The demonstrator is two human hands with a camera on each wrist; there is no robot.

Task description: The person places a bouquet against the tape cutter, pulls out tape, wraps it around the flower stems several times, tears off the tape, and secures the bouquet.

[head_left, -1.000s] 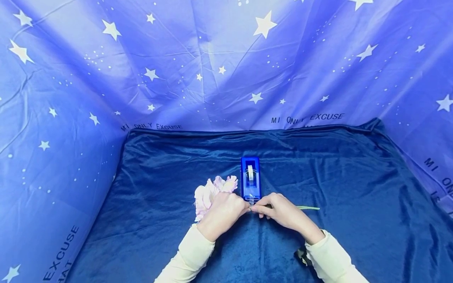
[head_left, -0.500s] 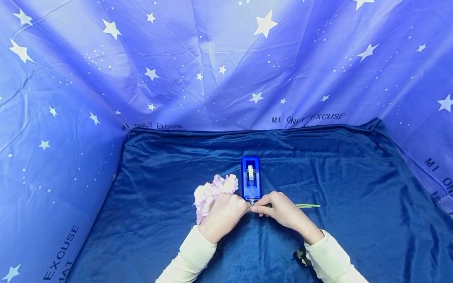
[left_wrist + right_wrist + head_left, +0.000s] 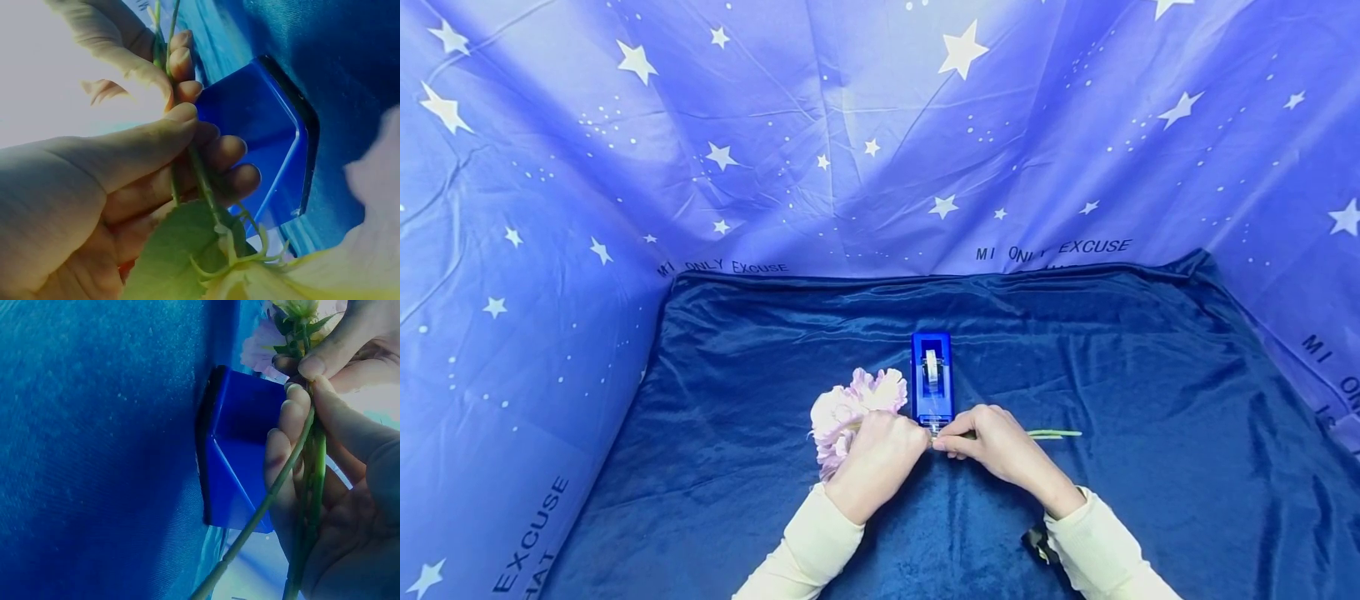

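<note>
Pale pink flowers (image 3: pixel 831 417) on green stems (image 3: pixel 317 469) lie across in front of me, blooms to the left. Just below the blooms, my left hand (image 3: pixel 883 454) pinches the stems between thumb and fingers. Right beside it, my right hand (image 3: pixel 988 442) pinches the same bunch, fingertips nearly meeting the left ones. Stem ends stick out past the right hand. Directly behind the fingertips stands a blue tape dispenser (image 3: pixel 917 400) with a roll of clear tape (image 3: pixel 932 367); a short bit of tape shows at its front edge by the fingers. A green leaf (image 3: pixel 156 250) hangs under the left hand.
Dark blue velvety cloth (image 3: pixel 737 500) covers the table. A small black object (image 3: pixel 1040 543) lies beside the right sleeve, partly hidden by it. Star-printed curtain (image 3: pixel 820 125) encloses the back and both sides.
The flower heads have turned as the left hand rolls slightly. On the right, the stem ends have shifted a little, and two now show apart. The dispenser has stayed put.
</note>
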